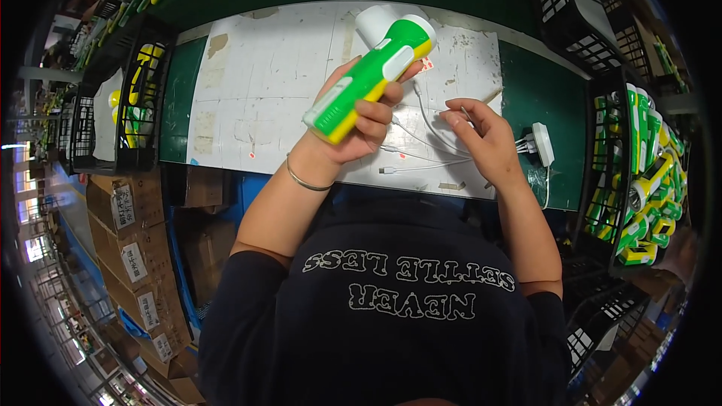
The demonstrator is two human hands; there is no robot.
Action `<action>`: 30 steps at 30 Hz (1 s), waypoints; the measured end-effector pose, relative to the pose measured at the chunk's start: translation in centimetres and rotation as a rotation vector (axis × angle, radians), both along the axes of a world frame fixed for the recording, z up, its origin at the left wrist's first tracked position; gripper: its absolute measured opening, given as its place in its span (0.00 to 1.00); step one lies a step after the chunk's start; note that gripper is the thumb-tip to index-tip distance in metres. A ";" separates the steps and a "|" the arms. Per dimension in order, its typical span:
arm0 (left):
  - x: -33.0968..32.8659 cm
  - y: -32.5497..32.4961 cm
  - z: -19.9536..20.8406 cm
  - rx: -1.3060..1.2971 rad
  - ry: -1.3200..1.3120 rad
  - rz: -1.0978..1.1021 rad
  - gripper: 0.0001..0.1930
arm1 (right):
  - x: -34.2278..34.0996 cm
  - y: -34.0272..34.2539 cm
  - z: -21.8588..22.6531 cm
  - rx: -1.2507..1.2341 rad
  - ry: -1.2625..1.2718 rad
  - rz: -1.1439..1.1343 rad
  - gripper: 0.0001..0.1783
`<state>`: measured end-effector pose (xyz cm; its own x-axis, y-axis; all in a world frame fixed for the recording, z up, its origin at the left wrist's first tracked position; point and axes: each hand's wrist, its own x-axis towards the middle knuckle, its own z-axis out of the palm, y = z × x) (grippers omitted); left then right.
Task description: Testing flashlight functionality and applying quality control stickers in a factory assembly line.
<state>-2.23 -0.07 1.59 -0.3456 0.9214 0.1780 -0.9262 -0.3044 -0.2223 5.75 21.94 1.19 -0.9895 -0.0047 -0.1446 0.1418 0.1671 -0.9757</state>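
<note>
Above the middle of the surface [256, 90], the left hand [368, 124] has its grip around a green, yellow and white flashlight [365, 90], head tilted toward the far edge. Alongside, the right hand [490, 139] curls its fingers; whether they grasp anything cannot be told. White cables [421, 168] lie between, a white charger [543, 144] near the right edge.

Left: brown cardboard boxes [162, 233] are being shown stacked | beyond: a black basket [143, 156] is being shown | upper right: a black crate [550, 1] is being shown
</note>
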 end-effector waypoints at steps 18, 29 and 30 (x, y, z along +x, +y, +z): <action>4.2 2.8 3.1 -1.048 1.349 0.722 0.32 | 0.9 -0.5 0.5 0.402 0.342 0.084 0.31; 3.0 2.2 2.3 -1.056 1.297 0.477 0.25 | 5.8 9.7 8.4 0.573 0.528 -0.559 0.19; 2.8 1.9 2.0 -1.068 1.300 0.468 0.24 | 6.6 11.8 9.5 0.669 0.579 -0.670 0.19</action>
